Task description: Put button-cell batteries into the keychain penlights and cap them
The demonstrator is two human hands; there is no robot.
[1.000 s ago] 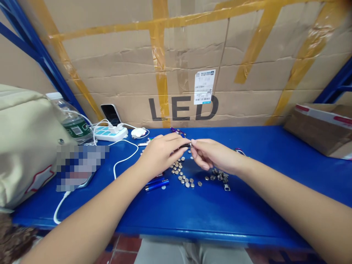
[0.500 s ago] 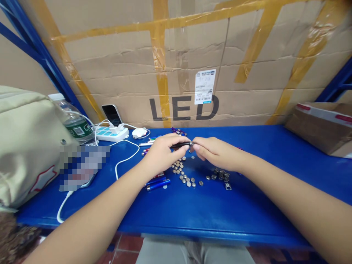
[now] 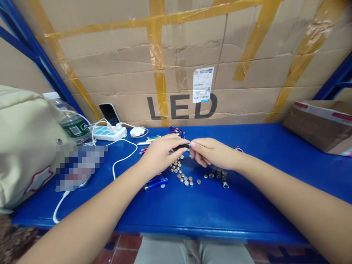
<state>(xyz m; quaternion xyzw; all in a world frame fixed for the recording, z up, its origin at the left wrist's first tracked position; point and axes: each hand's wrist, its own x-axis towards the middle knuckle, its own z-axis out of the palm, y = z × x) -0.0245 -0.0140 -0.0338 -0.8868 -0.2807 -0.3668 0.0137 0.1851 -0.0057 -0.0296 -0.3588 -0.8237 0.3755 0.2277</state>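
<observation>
My left hand [image 3: 161, 152] is closed round a small dark pen-like tube [image 3: 182, 147], held level above the blue shelf [image 3: 209, 205]. My right hand [image 3: 211, 152] pinches the tube's right end with thumb and forefinger. Below the hands lie several small silver button cells [image 3: 183, 176] and a heap of small metal caps [image 3: 218, 174]. Blue tubes [image 3: 156, 183] lie beside my left wrist. More coloured tubes [image 3: 150, 139] lie behind my left hand.
A large taped cardboard box marked LED [image 3: 181, 73] stands at the back. At left are a beige bag [image 3: 24, 139], a water bottle [image 3: 70, 123], a power strip [image 3: 110, 132] with white cables, and a phone [image 3: 109, 113]. A taped brown carton [image 3: 319, 123] sits at right.
Both hands stay together on the tube with only slight finger shifts; the view moved a little.
</observation>
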